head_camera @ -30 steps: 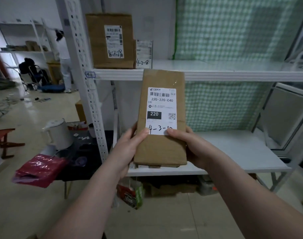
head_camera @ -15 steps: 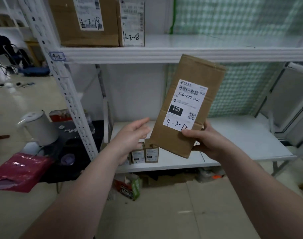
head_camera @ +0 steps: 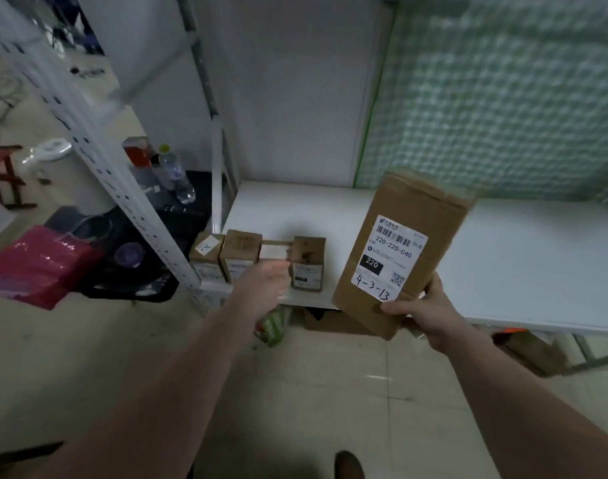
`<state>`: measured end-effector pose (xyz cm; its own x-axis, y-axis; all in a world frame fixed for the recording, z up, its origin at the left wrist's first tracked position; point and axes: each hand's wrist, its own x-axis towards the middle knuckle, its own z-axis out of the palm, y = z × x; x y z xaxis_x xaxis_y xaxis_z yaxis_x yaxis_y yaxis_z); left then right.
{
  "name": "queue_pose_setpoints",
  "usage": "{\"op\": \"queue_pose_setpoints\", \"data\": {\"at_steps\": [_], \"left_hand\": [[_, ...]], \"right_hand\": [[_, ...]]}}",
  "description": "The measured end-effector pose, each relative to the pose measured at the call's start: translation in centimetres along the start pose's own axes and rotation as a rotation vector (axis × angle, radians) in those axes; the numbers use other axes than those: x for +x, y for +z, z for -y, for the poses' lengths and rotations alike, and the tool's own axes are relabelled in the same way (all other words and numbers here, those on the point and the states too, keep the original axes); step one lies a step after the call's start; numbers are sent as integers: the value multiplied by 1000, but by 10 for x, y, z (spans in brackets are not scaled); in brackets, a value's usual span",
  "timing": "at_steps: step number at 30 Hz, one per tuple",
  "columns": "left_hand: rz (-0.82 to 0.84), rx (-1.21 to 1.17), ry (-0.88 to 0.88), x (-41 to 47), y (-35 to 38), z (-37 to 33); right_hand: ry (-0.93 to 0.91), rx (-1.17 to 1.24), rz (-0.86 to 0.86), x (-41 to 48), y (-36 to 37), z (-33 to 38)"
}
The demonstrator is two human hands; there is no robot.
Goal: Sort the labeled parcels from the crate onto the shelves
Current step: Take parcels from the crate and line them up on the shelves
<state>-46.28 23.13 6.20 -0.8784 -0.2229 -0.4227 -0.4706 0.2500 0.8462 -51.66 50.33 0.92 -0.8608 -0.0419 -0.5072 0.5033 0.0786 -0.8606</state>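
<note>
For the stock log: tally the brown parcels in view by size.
Large parcel, in right hand: 1
Small boxes on shelf: 3
Total: 4; something between the boxes, by the left hand, is too hidden to count.

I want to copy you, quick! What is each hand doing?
Left hand: open, holding nothing, near the small boxes.
Right hand: holding the parcel marked 4-3-13.

A bare left forearm [head_camera: 178,382] at 7 o'clock and a bare right forearm [head_camera: 503,392] at 5 o'clock, uncovered as far as they show, end in the left hand [head_camera: 264,283] and right hand [head_camera: 430,312]. At 6 o'clock sits the rounded toe of a dark brown shoe [head_camera: 348,465].
</note>
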Motion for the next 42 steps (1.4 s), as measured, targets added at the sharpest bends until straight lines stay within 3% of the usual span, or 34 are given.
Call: {"op": "queue_pose_setpoints", "data": {"at_steps": [7,11,18,20,24,26,28,31,34,42], "left_hand": [[-19,187,-99,58,73,37],[12,356,-63,91,100,55],[88,359,-169,141,129,93],[-35,403,-128,152,131,99],[-489,385,51,167,130,101],[-568,474,197,174,129,98],[-549,642,312,184,125,97],[-381,865,348,196,122,97],[-306,892,309,204,120,101],[-306,909,345,209,116,106]], "right_hand": [[54,-136,47,100,-24,-48],[52,-213,65,149,-23,-74],[-29,-286,76,214,-10,-107],[-67,-336,91,227,-5,-113],[-107,-430,89,250,1,-122],[-96,-456,91,259,2,-124],[-96,-482,116,267,4,-122],[-113,-524,144,276,5,-117],[-121,-548,142,283,5,-114],[-160,-595,162,288,13,-110]]}}
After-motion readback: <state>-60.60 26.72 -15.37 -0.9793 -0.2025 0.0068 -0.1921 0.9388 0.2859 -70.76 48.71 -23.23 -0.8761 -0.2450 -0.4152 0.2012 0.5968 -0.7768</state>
